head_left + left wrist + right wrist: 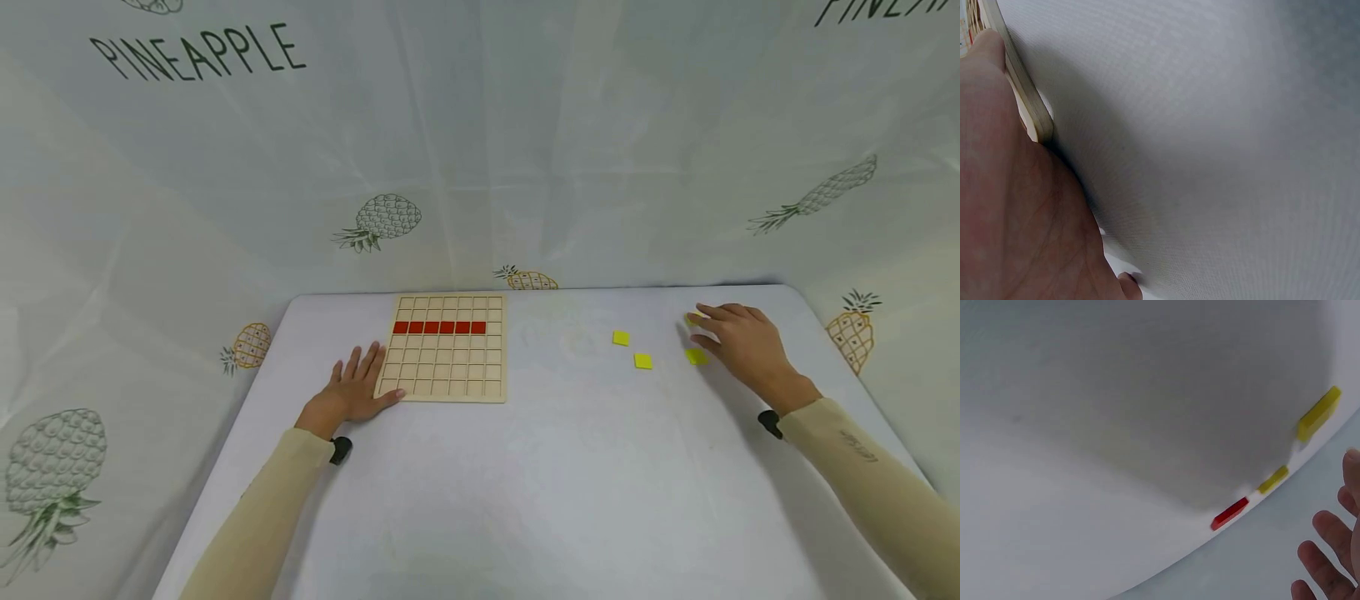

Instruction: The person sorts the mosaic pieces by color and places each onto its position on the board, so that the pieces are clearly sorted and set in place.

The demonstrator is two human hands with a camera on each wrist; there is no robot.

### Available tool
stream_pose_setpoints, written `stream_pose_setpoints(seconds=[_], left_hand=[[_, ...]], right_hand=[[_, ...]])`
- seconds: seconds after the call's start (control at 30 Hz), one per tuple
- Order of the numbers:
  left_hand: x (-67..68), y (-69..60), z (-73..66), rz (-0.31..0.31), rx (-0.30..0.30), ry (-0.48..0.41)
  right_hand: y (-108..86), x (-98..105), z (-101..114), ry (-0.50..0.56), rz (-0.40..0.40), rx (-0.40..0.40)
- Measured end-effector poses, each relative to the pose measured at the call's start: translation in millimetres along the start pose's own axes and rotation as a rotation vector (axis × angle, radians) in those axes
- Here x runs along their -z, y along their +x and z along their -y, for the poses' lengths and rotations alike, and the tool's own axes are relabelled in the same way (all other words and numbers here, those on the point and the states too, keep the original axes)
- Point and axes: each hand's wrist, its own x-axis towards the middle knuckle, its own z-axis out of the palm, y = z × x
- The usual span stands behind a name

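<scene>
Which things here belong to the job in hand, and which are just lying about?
Likely the job's:
pale wooden grid board, touched by the left hand
row of red square tiles on it
loose red square tile
yellow square tiles near the right hand

Just surroundings:
white table
pale pineapple-printed sheet backdrop
black wrist-worn devices

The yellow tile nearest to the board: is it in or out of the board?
Out: this yellow tile lies on the white table, apart from the board.

Pale backdrop (pixel 510 158), printed (pineapples (pixel 388 217)); white table (pixel 555 483)
</scene>
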Motion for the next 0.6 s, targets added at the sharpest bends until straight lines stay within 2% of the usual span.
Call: stream_pose_setpoints(seconds=[0.6], left_hand=[[3.7, -1.6, -4.6, 0.014, 0.002, -0.006]], right_hand=[[-9.5, -3.9, -35.9, -0.006, 0.142, -0.107]])
